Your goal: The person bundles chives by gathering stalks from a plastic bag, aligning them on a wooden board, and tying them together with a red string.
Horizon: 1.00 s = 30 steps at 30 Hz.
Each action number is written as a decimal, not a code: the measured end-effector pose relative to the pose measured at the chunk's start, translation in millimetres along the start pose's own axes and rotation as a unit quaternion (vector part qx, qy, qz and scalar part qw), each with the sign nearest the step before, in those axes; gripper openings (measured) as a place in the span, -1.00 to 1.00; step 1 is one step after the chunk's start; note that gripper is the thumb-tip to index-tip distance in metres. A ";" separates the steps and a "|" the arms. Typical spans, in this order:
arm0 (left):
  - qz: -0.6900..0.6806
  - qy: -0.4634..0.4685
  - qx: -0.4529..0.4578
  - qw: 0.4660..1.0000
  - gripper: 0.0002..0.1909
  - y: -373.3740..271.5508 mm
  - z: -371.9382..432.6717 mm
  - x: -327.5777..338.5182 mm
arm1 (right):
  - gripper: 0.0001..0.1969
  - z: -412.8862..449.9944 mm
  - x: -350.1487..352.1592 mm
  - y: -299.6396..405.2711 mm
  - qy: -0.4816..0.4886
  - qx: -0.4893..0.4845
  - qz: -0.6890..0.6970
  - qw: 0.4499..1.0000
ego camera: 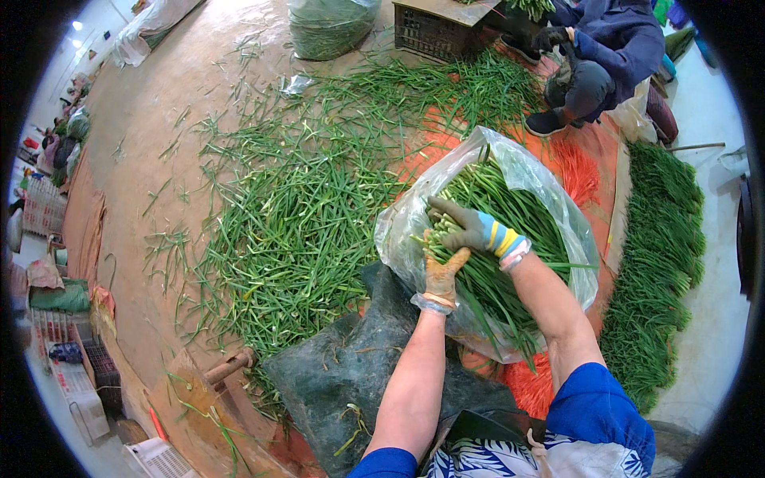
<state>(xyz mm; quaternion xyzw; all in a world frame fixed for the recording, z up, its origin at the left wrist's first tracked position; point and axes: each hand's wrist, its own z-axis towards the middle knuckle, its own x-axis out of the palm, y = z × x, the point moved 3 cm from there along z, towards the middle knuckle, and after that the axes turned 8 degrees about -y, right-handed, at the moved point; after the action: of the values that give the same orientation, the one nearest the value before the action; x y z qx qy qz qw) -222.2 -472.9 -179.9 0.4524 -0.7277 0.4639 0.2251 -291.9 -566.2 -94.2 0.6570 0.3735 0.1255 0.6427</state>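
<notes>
A clear plastic bag [583, 239] stands wide at its mouth before me, holding long green leafy stalks [508, 200] that look like garlic chives. Inside its near left side, my left hand [441, 276], in a tan stained glove, grips the pale cut ends of a bunch. My right hand [469, 226], in a grey glove with a blue and yellow cuff, lies over the same ends with its index finger stretched out; whether it grips them is unclear. The bunch's leaves trail down over the bag's near rim. A dark cloth [358, 364] covers my lap.
Loose green leaves [299, 239] are heaped on the floor at left. Bunched greens [648, 281] line the right side. Red plastic ties [577, 170] lie beyond the bag. A co-worker [597, 66] crouches at upper right, near a black crate [427, 33] and a full bag [331, 30].
</notes>
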 end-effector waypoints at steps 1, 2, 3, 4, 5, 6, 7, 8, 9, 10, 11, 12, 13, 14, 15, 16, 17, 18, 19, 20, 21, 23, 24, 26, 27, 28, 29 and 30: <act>-0.026 0.018 -0.028 0.999 -0.44 2.5 0.1 0.2 | 0.06 -3.1 2.1 5.2 0.007 0.007 -0.027 1.000; -0.050 0.034 -0.057 0.997 -0.43 3.9 0.6 -0.4 | 0.12 -7.3 5.8 12.8 0.001 -0.020 -0.061 0.998; -0.068 0.036 -0.058 0.995 -0.44 4.5 -15.0 8.7 | 0.18 -15.3 7.3 15.4 -0.007 -0.039 -0.095 0.995; 0.063 0.080 0.019 0.995 -0.41 6.3 -19.8 13.8 | 0.20 -19.7 7.1 16.2 -0.016 -0.070 -0.151 0.986; 0.186 0.108 0.106 0.971 -0.39 7.8 -24.2 19.7 | 0.18 -24.2 5.3 16.6 -0.014 -0.049 -0.158 0.986; 0.439 0.167 0.263 0.842 -0.33 4.1 -26.1 28.2 | 0.16 -26.5 5.5 22.3 -0.012 -0.031 -0.163 0.986; 0.446 0.166 0.239 0.846 -0.20 4.3 -27.9 28.2 | 0.14 -29.5 6.2 27.5 -0.011 -0.013 -0.167 0.986; 0.451 0.164 0.213 0.851 -0.05 5.9 -31.0 28.8 | -0.10 -36.8 7.1 32.9 -0.090 -0.016 -0.213 0.973; 0.457 0.162 0.187 0.854 0.10 4.6 -35.1 32.9 | -0.20 -42.4 8.7 31.2 -0.122 0.002 -0.194 0.973; 0.431 0.138 0.179 0.873 0.18 11.4 -38.0 30.3 | -0.29 -47.1 10.4 26.9 -0.153 0.019 -0.175 0.972; 0.404 0.113 0.170 0.891 0.26 14.5 -41.4 29.6 | -0.39 -52.6 11.7 25.3 -0.184 0.036 -0.155 0.970; 0.392 0.105 0.209 0.890 0.27 8.0 -54.1 38.3 | -0.59 -60.3 12.8 30.1 -0.220 0.019 -0.139 0.965; 0.378 0.137 0.186 0.897 0.28 5.0 -60.0 43.4 | -0.60 -67.1 10.2 30.2 -0.239 0.021 -0.119 0.963; 0.363 0.170 0.162 0.902 0.30 1.2 -63.5 47.5 | -0.62 -75.9 4.5 28.6 -0.258 0.023 -0.100 0.961; 0.347 0.206 0.137 0.905 0.31 -4.0 -68.7 52.9 | -0.64 -86.7 -1.8 28.1 -0.279 0.026 -0.081 0.957; 0.384 0.223 0.185 0.877 0.37 -15.6 -75.6 60.2 | -0.69 -96.2 -7.6 36.8 -0.293 -0.008 -0.050 0.955; 0.423 0.244 0.174 0.855 0.39 -16.8 -77.6 58.3 | -0.71 -109.9 -14.4 47.3 -0.301 -0.011 -0.044 0.952; 0.459 0.264 0.165 0.832 0.41 -16.6 -78.3 55.2 | -0.71 -122.2 -19.1 60.6 -0.307 -0.033 -0.056 0.950; 0.495 0.280 0.156 0.807 0.42 -16.0 -78.4 49.7 | -0.72 -132.6 -22.9 76.8 -0.310 -0.055 -0.066 0.947; 0.506 0.304 0.160 0.791 0.44 -11.1 -75.5 37.8 | -0.73 -144.6 -28.8 97.6 -0.309 -0.068 -0.058 0.947; 0.548 0.309 0.148 0.763 0.45 -4.9 -72.3 28.7 | -0.73 -159.8 -36.1 120.7 -0.312 -0.078 -0.054 0.945; 0.629 0.322 0.119 0.697 0.47 9.0 -69.1 15.2 | -0.71 -191.7 -61.3 152.2 -0.333 -0.088 -0.029 0.938; 0.663 0.311 0.111 0.672 0.47 11.3 -66.6 8.2 | -0.71 -205.8 -75.4 171.7 -0.362 -0.113 -0.040 0.924; 0.758 0.234 0.105 0.599 0.26 7.6 -61.3 -0.1 | -0.70 -223.4 -99.1 220.8 -0.416 -0.181 -0.031 0.890; 0.806 0.201 0.092 0.548 0.20 6.6 -57.1 -5.2 | -0.69 -231.4 -108.1 245.4 -0.442 -0.221 -0.016 0.869; 0.800 0.204 0.026 0.563 0.14 1.0 -58.6 -5.0 | -0.69 -239.5 -113.2 264.7 -0.472 -0.254 -0.014 0.844; 0.790 0.208 -0.036 0.575 0.08 -8.4 -59.8 1.1 | -0.69 -247.1 -115.0 282.3 -0.502 -0.288 -0.016 0.815; 0.730 0.225 -0.090 0.639 0.02 -26.9 -74.9 1.7 | -0.68 -240.7 -104.3 292.6 -0.499 -0.332 -0.014 0.800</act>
<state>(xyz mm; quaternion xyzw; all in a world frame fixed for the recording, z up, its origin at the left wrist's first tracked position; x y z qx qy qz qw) -206.6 -412.1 -130.9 -0.3669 -0.7866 0.4966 0.0093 -422.7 -422.8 247.4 0.3702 -0.0544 -0.1123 0.9205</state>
